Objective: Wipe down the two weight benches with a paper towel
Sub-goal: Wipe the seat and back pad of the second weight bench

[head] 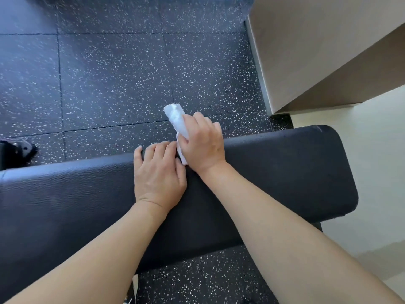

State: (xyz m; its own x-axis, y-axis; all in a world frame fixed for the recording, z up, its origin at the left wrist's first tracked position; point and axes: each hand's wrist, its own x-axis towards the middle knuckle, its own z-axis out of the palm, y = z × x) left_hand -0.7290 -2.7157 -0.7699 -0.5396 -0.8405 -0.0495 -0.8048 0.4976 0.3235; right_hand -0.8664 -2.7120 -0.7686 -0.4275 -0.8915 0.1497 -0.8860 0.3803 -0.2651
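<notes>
A black padded weight bench [285, 172] lies across the view from left to right, its rounded end at the right. My right hand [202, 142] grips a folded white paper towel [176, 118] at the bench's far edge; part of the towel sticks out past the edge over the floor. Just left of it, my left hand [158, 172] rests flat on the pad, fingers reaching the far edge and touching the towel. Only one bench is in view.
Black speckled rubber floor tiles [120, 84] lie beyond and below the bench. A beige wall or column [317, 51] rises at the upper right, with pale flooring [372, 161] beside it. A dark metal foot of some equipment [17, 152] sits at the left edge.
</notes>
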